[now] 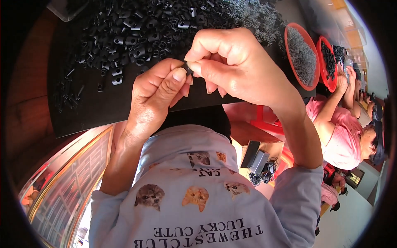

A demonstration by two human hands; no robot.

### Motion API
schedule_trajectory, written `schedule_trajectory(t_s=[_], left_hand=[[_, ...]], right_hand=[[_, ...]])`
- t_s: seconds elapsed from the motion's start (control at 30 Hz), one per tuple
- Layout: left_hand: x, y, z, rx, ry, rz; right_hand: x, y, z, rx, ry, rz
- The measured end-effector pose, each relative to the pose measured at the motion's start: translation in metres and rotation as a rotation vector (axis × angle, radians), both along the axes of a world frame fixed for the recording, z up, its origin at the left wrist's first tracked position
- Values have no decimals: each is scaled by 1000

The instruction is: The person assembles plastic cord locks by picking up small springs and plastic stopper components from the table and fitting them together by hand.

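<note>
My left hand (155,97) and my right hand (237,62) meet over the near edge of a black work mat (91,109). Between their fingertips they pinch one small black part (188,67), mostly hidden by the fingers. My right thumb and forefinger close on it from the right, and my left thumb presses at it from the left. Whether a second piece is in the pinch I cannot tell. A large heap of similar black plastic parts (132,33) lies on the mat just beyond my hands.
A pile of small grey metal springs (256,18) lies at the mat's far right. Two red bowls stand beyond it, one with springs (302,56), one with black parts (327,62). A person in a pink shirt (343,140) works at the right. Clear plastic bins (331,20) stand behind.
</note>
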State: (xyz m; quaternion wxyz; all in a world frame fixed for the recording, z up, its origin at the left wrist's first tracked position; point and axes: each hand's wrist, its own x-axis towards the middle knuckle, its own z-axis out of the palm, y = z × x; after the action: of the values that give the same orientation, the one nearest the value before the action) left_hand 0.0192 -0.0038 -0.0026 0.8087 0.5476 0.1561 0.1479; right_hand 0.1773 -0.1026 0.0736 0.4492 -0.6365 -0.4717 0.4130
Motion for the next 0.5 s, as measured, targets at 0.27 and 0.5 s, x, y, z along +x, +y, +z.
schedule_trajectory(t_s=[0.27,0.5], left_hand=[[4,-5,1,57,-46,91],[6,-5,-2,68,-73,112]], right_hand=[[1,-2,-6,46,-33,-56],[8,-6,-10,-47,-272,22]])
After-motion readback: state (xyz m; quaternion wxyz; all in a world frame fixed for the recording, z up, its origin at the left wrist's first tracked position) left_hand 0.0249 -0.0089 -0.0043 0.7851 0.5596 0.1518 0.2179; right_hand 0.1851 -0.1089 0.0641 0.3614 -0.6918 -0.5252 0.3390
